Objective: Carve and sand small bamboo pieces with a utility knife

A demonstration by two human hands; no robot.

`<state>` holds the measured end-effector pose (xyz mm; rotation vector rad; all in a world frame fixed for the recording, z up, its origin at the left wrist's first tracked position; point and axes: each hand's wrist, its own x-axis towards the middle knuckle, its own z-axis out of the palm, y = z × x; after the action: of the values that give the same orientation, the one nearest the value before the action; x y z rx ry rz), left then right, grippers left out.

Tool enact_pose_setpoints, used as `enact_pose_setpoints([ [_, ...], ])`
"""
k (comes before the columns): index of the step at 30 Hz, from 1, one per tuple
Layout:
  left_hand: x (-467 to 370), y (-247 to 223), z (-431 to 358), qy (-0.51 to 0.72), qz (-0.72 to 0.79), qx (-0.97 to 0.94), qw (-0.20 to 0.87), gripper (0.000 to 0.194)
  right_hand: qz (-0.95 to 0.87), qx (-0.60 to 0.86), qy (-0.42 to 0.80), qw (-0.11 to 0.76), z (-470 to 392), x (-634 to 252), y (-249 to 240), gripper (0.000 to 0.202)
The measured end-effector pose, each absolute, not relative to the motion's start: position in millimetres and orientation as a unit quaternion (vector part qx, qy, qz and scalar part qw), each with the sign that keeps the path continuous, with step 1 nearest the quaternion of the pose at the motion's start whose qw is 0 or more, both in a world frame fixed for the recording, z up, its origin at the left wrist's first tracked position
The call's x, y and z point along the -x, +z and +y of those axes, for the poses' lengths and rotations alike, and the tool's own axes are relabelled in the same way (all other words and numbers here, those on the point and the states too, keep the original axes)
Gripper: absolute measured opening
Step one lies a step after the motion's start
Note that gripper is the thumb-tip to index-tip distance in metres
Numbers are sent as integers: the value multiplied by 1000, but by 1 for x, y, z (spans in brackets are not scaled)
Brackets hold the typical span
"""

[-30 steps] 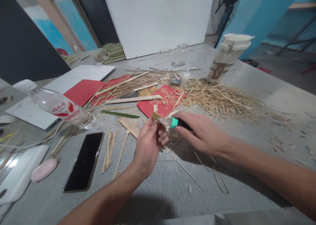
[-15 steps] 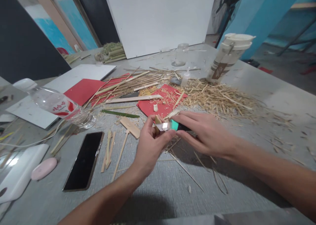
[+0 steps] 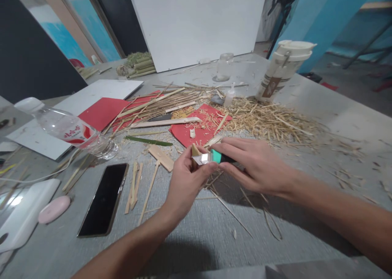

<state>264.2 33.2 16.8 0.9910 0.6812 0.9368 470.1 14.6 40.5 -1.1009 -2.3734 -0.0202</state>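
My right hand (image 3: 249, 160) is closed around a utility knife (image 3: 216, 156) with a green and black handle and a short metal blade. Between the thumb and fingers of my left hand (image 3: 188, 177) is a small piece of bamboo (image 3: 195, 150), mostly covered by the fingers. The blade lies against or right beside this piece; exact contact is hard to see. My left thumb rests near the knife's front end. Just beyond both hands lies a red sheet (image 3: 186, 133) strewn with shavings.
A phone (image 3: 104, 199), thin wooden strips (image 3: 134, 185) and a flat wooden piece (image 3: 162, 157) lie left of my hands. A water bottle (image 3: 70, 128) leans at the left. Behind are a straw pile (image 3: 272, 122), a glass jar (image 3: 225, 67) and a tall cup (image 3: 280, 73).
The knife blade has shifted slightly against the bamboo piece, and more of the piece's tip shows. Both hands keep nearly the same place and grip.
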Motion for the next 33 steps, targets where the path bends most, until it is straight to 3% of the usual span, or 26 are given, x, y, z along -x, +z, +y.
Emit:
enact_pose_setpoints([
  [17,-265,12,23,409,329,-427,736,46,-851,442,-86,271,6,-462,47,32],
  [21,-266,15,22,405,352,-455,711,39,-824,477,-110,285,4,-464,47,33],
  [33,-262,23,26,409,343,-456,712,45,-872,414,-12,262,7,-464,47,31],
])
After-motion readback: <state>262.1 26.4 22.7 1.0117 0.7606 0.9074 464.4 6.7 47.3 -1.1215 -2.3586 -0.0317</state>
